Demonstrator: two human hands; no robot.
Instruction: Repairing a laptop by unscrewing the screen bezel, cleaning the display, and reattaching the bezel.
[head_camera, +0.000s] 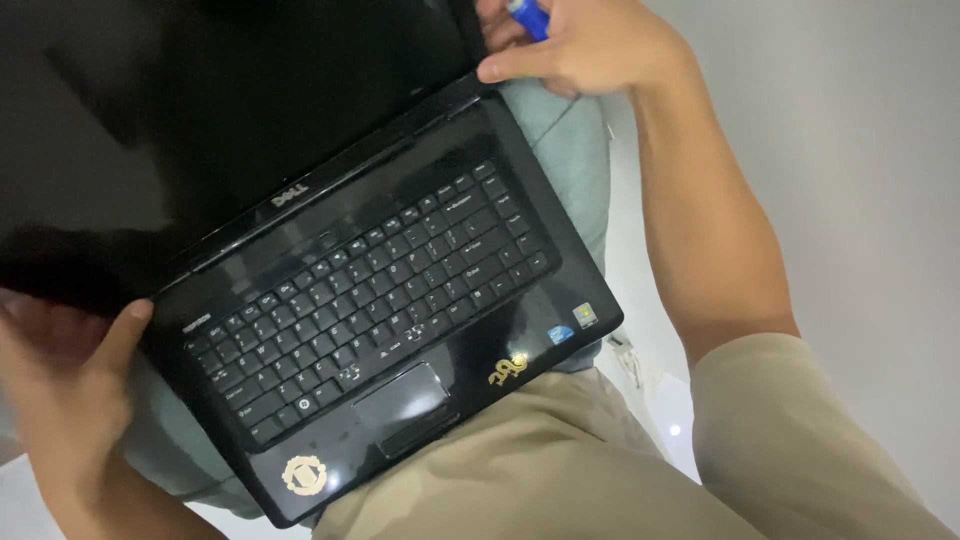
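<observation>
Blue object (527, 14) in right hand (590, 45), mostly cut off by frame

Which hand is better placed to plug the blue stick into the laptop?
Right hand: it holds the blue stick at the laptop's rear corner. Left hand grips the opposite edge.

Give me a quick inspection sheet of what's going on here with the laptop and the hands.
Surface: grey-green cushion on the person's lap, under the laptop.
Job's things: black laptop, open, screen dark; small blue object in the right hand, kind unclear.
Clutter: nothing seen.
Hands: left hand grips the laptop's left edge near the hinge; right hand at its far right corner, holding the blue object.
Cables: nothing seen.
Surroundings: pale floor; beige trousers.
</observation>
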